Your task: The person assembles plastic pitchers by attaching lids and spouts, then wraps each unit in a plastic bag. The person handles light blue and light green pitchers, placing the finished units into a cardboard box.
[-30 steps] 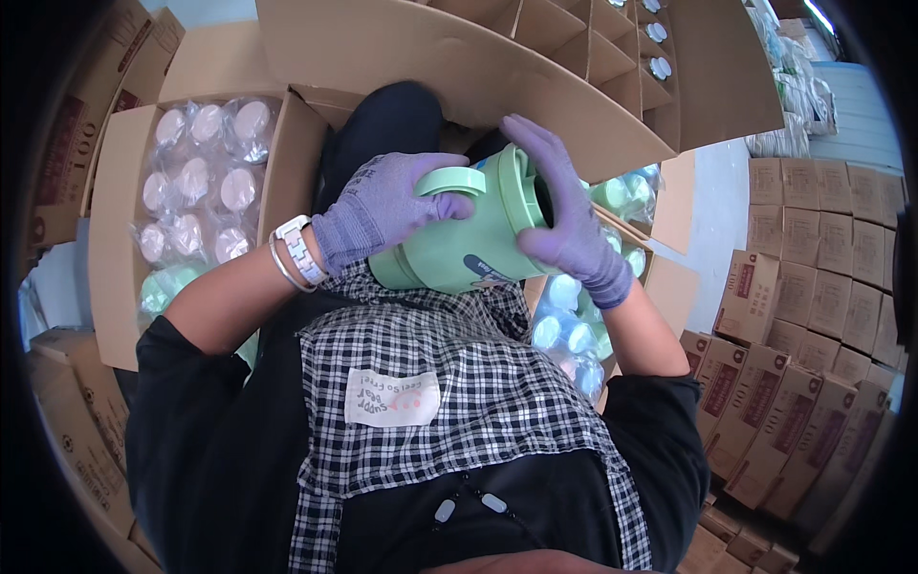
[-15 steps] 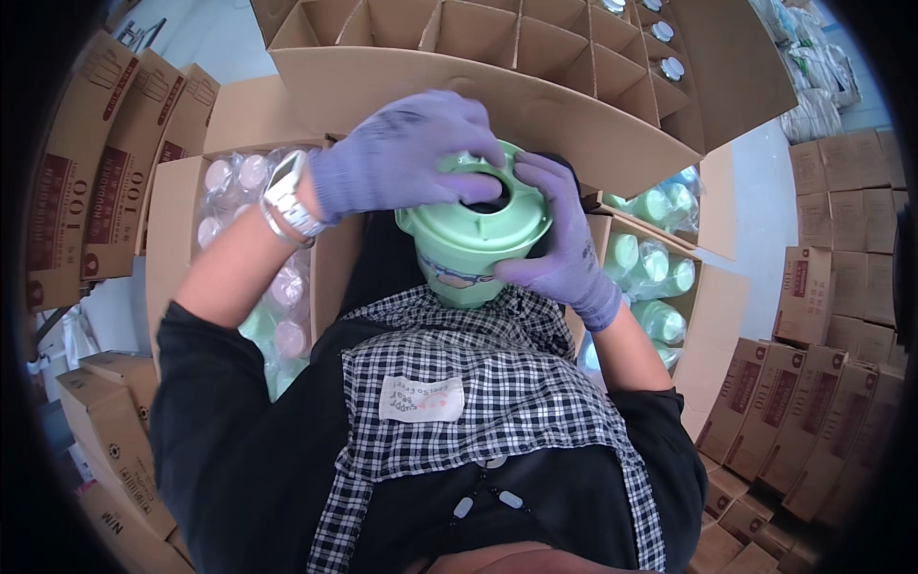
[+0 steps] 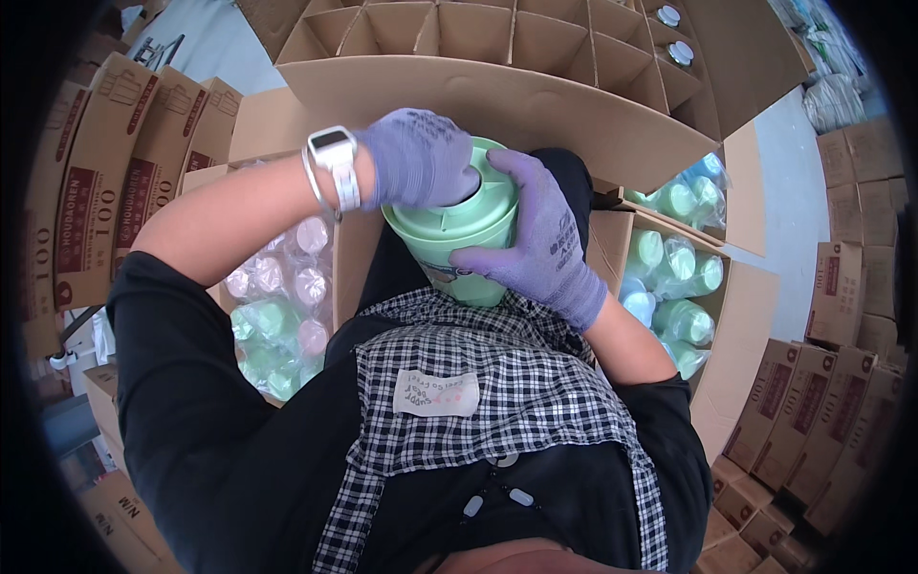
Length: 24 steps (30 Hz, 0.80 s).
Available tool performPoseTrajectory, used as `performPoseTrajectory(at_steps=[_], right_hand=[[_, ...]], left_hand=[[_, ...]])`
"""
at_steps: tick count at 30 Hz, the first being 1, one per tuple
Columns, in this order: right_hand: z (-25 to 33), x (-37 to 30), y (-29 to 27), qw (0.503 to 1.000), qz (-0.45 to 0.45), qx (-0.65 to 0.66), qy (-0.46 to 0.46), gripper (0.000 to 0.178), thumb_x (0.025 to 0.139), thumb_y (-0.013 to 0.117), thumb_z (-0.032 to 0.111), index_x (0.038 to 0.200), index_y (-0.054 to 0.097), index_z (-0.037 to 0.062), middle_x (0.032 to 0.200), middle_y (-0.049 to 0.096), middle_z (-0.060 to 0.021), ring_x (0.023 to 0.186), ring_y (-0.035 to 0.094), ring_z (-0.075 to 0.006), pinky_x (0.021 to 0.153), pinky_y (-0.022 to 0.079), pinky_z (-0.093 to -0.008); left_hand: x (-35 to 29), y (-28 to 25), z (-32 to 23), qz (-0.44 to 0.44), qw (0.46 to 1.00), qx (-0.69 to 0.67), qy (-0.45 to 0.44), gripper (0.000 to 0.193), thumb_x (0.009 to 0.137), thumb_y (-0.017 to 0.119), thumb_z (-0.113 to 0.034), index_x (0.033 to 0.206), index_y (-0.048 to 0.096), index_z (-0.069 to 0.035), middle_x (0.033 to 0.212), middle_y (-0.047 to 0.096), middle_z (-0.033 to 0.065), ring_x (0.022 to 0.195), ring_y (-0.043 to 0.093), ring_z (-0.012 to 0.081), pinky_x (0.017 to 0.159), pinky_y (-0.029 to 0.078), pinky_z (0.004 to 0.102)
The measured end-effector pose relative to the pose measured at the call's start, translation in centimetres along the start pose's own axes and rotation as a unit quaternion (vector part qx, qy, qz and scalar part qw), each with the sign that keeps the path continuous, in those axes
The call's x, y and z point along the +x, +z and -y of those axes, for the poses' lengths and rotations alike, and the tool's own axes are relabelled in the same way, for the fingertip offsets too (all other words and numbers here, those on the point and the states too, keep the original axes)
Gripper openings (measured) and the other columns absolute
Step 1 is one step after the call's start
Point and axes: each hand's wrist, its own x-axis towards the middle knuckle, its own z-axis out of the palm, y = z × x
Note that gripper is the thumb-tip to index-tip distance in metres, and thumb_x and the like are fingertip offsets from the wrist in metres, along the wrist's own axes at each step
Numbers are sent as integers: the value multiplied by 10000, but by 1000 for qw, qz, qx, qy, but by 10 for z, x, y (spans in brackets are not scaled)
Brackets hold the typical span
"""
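Observation:
A pale green plastic pot-shaped container (image 3: 449, 256) with a wide ringed top and a round central opening rests at my lap, a printed picture on its side. My right hand (image 3: 535, 230), in a purple knit glove, is wrapped round its right side, thumb on the front, fingers up at the rim. Above the top is my left hand (image 3: 421, 158), gloved alike, its fingers curled down at the opening. The glove hides the fingertips and whatever they grip.
A large carton with cardboard dividers (image 3: 469, 36) stands ahead, a few silver-capped bottles (image 3: 680, 54) in its right cells. Open boxes flank me: bagged pink and green pieces (image 3: 271, 275) on the left, green ones (image 3: 684, 323) on the right. Stacked cartons (image 3: 143, 177) line both sides.
My left hand has turned, its wrist raised and fingers now curled down at the opening instead of across the top. The container has shifted slightly left; my right hand still holds it.

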Motion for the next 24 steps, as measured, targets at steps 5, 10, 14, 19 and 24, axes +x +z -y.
performPoseTrajectory(at_steps=[5, 10, 14, 19, 24], right_hand=[[-1, -11, -44, 984, 8, -118, -132, 790, 572, 920, 551, 1162, 667, 90, 1215, 656, -116, 1277, 561, -393, 1122, 365, -556], [-8, -21, -116, 957, 160, -130, -205, 822, 528, 898, 639, 1151, 716, 134, 1288, 636, -118, 1368, 485, -444, 1159, 282, -637], [14, -11, -113, 925, 287, -73, -240, 1137, 387, 902, 618, 1422, 600, 257, 1574, 395, -221, 1432, 375, -498, 1121, 314, -666], [-25, -31, -94, 975, 177, 58, -117, 1043, 562, 852, 455, 1471, 506, 80, 1521, 435, -227, 1411, 417, -482, 1186, 334, -548], [-75, -53, -64, 978, 116, 129, 119, 790, 674, 704, 178, 1422, 504, 18, 1394, 488, -169, 1385, 469, -328, 1201, 346, -409]], left_hand=[[4, -1, 60, -119, 952, -280, -15, 440, 1026, 541, -410, 1270, 654, -61, 1055, 708, 111, 1074, 652, 217, 957, 517, 356], [15, 130, 31, -75, 810, -547, 200, 986, 753, 834, -668, 1423, 535, -10, 1380, 601, 163, 1330, 543, 253, 1134, 411, 391], [33, 106, -8, -158, 815, -482, 279, 802, 722, 895, -536, 1299, 630, -46, 1139, 695, 102, 1072, 671, 216, 951, 524, 367], [7, 112, -30, -178, 792, -572, 121, 730, 711, 900, -320, 1319, 611, -38, 1106, 731, 123, 1010, 718, 263, 902, 563, 399], [-11, 117, -76, -254, 828, -495, -75, 814, 741, 878, -297, 1413, 511, -21, 1155, 697, 184, 1060, 703, 277, 960, 550, 390]])
